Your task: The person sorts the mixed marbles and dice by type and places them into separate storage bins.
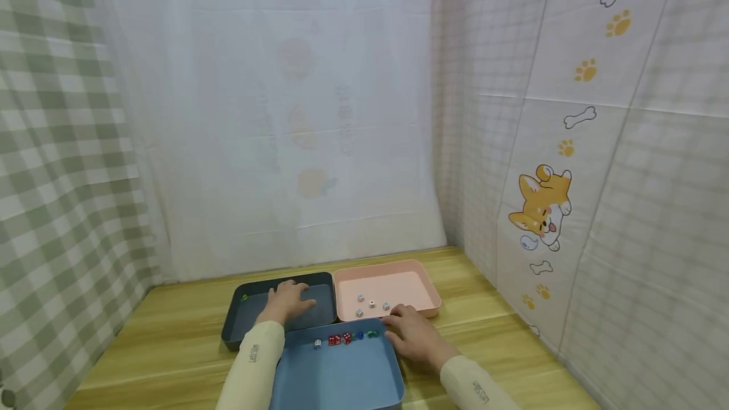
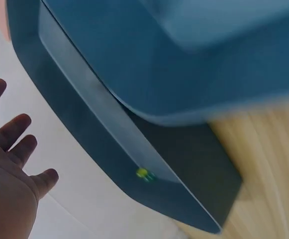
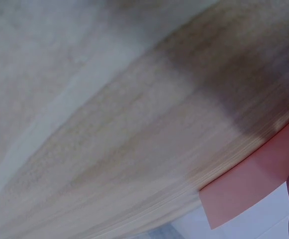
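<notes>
Over the dark tray (image 1: 319, 304) hovers my left hand (image 1: 286, 302), its fingers spread and nothing held. A small yellow-green die (image 1: 245, 297) lies at that tray's left side; the left wrist view shows the green die (image 2: 144, 174) away from the fingers. My right hand (image 1: 414, 336) is at the far right corner of the blue tray (image 1: 342, 378), close to the pink tray (image 1: 398, 286), with loosely bent fingers and no die visible in it. Along the blue tray's far side lie a white die (image 1: 317, 343), red dice (image 1: 335, 340), a blue die (image 1: 361, 335) and green dice (image 1: 373, 334).
Several white dice (image 1: 372, 304) lie in the pink tray. All three trays stand against one another on a wood-grain table (image 1: 171, 340). A white curtain (image 1: 285, 144) hangs behind, with a checked cloth (image 1: 62, 144) left and a patterned cloth (image 1: 581, 176) right.
</notes>
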A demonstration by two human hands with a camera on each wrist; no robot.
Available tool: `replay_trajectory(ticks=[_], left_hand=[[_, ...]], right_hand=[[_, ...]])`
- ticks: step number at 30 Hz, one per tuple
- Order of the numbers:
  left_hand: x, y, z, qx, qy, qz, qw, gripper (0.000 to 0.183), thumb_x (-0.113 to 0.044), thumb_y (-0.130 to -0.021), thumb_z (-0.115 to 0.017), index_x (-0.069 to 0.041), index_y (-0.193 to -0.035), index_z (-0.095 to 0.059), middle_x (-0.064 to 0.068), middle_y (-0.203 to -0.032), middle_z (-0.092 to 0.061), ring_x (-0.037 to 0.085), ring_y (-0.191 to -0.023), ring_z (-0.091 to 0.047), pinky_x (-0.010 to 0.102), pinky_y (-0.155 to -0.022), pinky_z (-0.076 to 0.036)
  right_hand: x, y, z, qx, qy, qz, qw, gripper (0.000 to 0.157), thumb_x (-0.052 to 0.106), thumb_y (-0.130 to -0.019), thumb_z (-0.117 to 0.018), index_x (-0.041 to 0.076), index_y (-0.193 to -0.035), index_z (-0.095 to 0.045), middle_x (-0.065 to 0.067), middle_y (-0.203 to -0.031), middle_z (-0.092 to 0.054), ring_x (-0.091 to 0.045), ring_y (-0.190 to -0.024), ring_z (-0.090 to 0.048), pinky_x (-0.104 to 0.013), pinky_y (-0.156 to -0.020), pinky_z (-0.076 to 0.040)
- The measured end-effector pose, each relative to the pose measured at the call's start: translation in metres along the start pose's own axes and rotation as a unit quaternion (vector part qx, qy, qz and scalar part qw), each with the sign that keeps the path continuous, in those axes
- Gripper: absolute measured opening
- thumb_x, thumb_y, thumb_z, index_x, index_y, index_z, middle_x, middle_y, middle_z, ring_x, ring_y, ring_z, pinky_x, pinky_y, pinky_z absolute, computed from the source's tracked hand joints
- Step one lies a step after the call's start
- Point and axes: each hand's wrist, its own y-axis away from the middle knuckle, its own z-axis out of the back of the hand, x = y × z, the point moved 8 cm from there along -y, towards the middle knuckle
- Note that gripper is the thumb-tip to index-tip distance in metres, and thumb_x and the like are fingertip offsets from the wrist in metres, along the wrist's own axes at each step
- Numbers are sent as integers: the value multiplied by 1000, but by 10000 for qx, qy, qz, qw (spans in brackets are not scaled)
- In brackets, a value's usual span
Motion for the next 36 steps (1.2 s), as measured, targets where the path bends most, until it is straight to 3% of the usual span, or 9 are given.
replay_trajectory(ticks=[4, 9, 17, 26, 36], left_hand=[[15, 10, 5, 32, 35, -107, 9999, 49, -31, -92, -71, -5, -133, -62, 29, -143, -45, 48, -136, -35, 71, -109, -16], [29, 26, 11, 37, 119, -524, 9985, 49, -32, -92, -71, -7, -133, -62, 28, -142, -46, 48, -134, -38, 71, -108, -19], [52, 63, 18, -44, 224, -980, 9949, 50, -33, -89, -73, -5, -129, -63, 27, -137, -51, 48, -128, -44, 73, -105, -23], [70, 100, 7, -180, 183, -1352, 9905, 61, -42, -87, -74, -2, -131, -62, 28, -137, -49, 51, -127, -44, 73, -103, -25], [80, 113, -2, -168, 268, -1614, 9864, 57, -46, -90, -69, -5, -130, -64, 26, -133, -52, 51, -121, -48, 72, -95, -35]], right_hand=[[2, 1, 2, -79, 68, 89, 9999, 32, 28, -99, -60, 12, -125, -69, -5, -116, -57, -21, -101, -53, -42, -89, -48], [3, 2, 3, -128, 112, 72, 9998, 31, 27, -98, -61, 12, -124, -69, -5, -115, -57, -21, -100, -53, -42, -89, -49], [7, -2, 3, -110, 138, 104, 9998, 30, 26, -97, -62, 11, -123, -70, -6, -115, -58, -22, -101, -54, -43, -89, -49], [3, -6, 4, -45, 60, 15, 10000, 30, 25, -96, -64, 10, -121, -71, -6, -113, -58, -24, -102, -54, -44, -87, -50], [12, -20, 17, -304, 57, -75, 9995, 30, 27, -96, -66, 11, -122, -69, -7, -112, -61, -27, -101, -59, -48, -90, -48]])
